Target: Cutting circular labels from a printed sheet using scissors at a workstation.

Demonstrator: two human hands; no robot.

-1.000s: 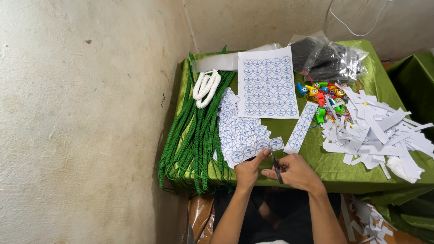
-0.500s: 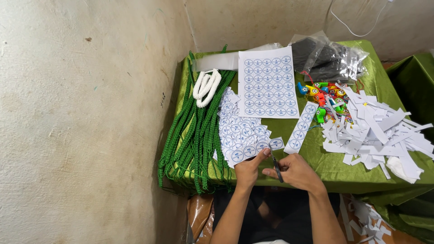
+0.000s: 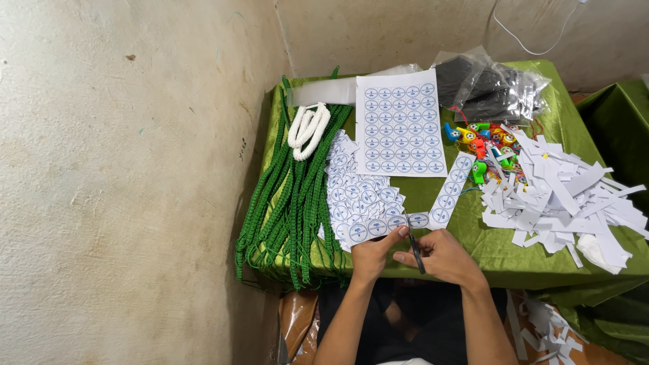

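At the bottom middle, the left hand (image 3: 370,253) pinches a sticker strip (image 3: 385,226) while the right hand (image 3: 443,257), closed on scissors (image 3: 416,253), cuts one round sticker off; the next snip needs careful aim.

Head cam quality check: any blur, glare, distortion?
Head view: sharp, soft even light; glare on the plastic bags; wide-angle bend in the wall corner; deep shadow under the table; scissors between left hand and right hand look small and dark.

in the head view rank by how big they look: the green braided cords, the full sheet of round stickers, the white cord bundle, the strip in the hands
1. Green braided cords
2. Full white sheet of round blue stickers
3. White coiled cord bundle and the short sticker strip held by the left hand look alike; unranked.
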